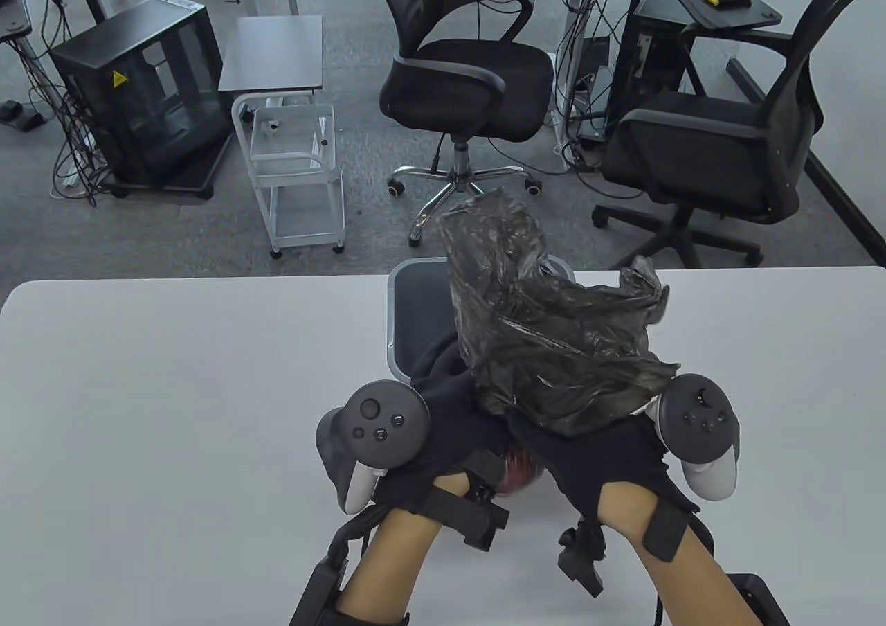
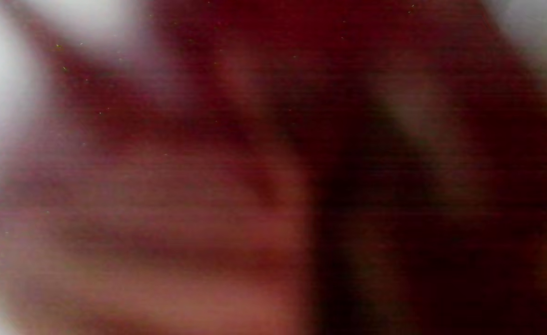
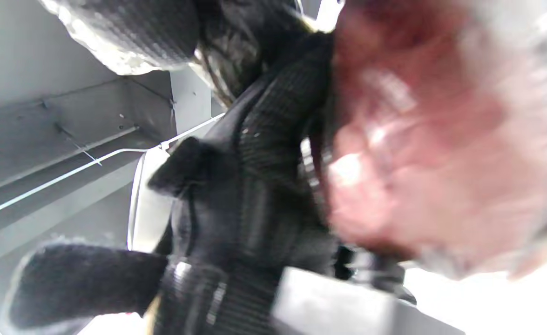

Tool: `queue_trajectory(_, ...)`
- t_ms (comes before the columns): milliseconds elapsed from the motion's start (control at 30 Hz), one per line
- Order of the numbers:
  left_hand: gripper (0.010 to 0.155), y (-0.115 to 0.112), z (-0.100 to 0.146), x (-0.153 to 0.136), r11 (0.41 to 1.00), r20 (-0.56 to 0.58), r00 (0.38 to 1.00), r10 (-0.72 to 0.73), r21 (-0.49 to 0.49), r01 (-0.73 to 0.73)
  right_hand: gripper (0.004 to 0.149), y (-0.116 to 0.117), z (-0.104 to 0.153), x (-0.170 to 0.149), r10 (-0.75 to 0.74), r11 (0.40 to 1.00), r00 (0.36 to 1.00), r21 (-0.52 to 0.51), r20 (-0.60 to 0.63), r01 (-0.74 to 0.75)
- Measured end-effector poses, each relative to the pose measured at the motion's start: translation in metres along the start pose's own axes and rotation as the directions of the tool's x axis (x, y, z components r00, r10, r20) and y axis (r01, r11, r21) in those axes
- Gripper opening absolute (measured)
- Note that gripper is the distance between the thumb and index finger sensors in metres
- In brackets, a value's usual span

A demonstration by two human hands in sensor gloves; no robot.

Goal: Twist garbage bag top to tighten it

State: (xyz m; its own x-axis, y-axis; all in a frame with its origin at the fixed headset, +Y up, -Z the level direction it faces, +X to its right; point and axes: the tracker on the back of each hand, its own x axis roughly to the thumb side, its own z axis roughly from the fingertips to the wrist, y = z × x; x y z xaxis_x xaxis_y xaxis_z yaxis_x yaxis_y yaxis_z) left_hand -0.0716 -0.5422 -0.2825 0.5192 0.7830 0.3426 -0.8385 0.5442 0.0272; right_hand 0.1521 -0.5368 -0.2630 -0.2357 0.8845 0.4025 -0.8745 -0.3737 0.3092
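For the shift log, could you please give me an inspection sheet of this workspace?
Surface: white table, bare where visible.
Job's things: black garbage bag, top crumpled and standing above both hands; it covers part of a grey bin at the table's far edge. Something red shows between the hands, too blurred to identify.
Clutter: nothing seen on the table.
Grippers: left hand and right hand sit close together at the bag's base, apparently gripping it; fingers hidden.
Cables: tangled on the floor by the black cabinet and under the far desks.
Surroundings: two office chairs, a white trolley, grey carpet.
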Motion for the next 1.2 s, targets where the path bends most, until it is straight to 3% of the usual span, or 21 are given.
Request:
queue_trajectory(233, 0.037, -0.015, 0.02, -0.043, 0.984, -0.121, 0.977, 0.177, -0.014, -0.18, 0.085, -0.004, 0.037, -0.064, -0.078, 0.997, 0.995, 0.02, -0.07, 0.079)
queue_trajectory(400, 0.037, -0.043, 0.036, -0.082, 0.946, -0.212, 0.925, 0.316, -0.005, -0.324, 0.103, 0.027, 0.046, -0.11, -0.166, 0.964, 0.978, 0.188, -0.124, 0.187)
queue_trajectory(533, 0.037, -0.068, 0.045, -0.103, 0.891, -0.275, 0.863, 0.423, -0.046, -0.451, 0.106, 0.046, 0.043, -0.136, -0.268, 0.94, 0.956, 0.186, -0.118, 0.286)
queue_trajectory(600, 0.037, -0.079, 0.05, -0.119, 0.848, -0.348, 0.822, 0.451, -0.119, -0.516, 0.101, 0.048, 0.041, -0.146, -0.298, 0.934, 0.945, 0.165, -0.134, 0.317)
queue_trajectory(667, 0.037, -0.081, 0.051, -0.13, 0.832, -0.369, 0.801, 0.471, -0.116, -0.543, 0.094, 0.044, 0.041, -0.156, -0.301, 0.941, 0.941, 0.114, -0.153, 0.319)
queue_trajectory(733, 0.037, -0.081, 0.051, -0.137, 0.8, -0.392, 0.782, 0.485, -0.162, -0.577, 0.083, 0.039, 0.041, -0.17, -0.376, 0.924, 0.909, -0.004, -0.178, 0.382)
queue_trajectory(867, 0.038, -0.085, 0.05, -0.139, 0.821, -0.378, 0.821, 0.429, -0.217, -0.528, 0.072, 0.039, 0.042, -0.189, -0.376, 0.926, 0.911, -0.044, -0.168, 0.374)
queue_trajectory(967, 0.038, -0.089, 0.052, -0.145, 0.789, -0.358, 0.803, 0.476, -0.229, -0.57, 0.066, 0.042, 0.044, -0.193, -0.386, 0.922, 0.905, -0.082, -0.176, 0.378)
queue_trajectory(1133, 0.038, -0.085, 0.06, -0.14, 0.898, -0.231, 0.89, 0.393, -0.114, -0.426, 0.058, 0.047, 0.048, -0.192, -0.371, 0.928, 0.905, -0.124, -0.208, 0.352)
queue_trajectory(1200, 0.037, -0.083, 0.061, -0.138, 0.906, -0.207, 0.898, 0.388, -0.095, -0.413, 0.056, 0.049, 0.05, -0.19, -0.384, 0.923, 0.895, -0.106, -0.226, 0.369)
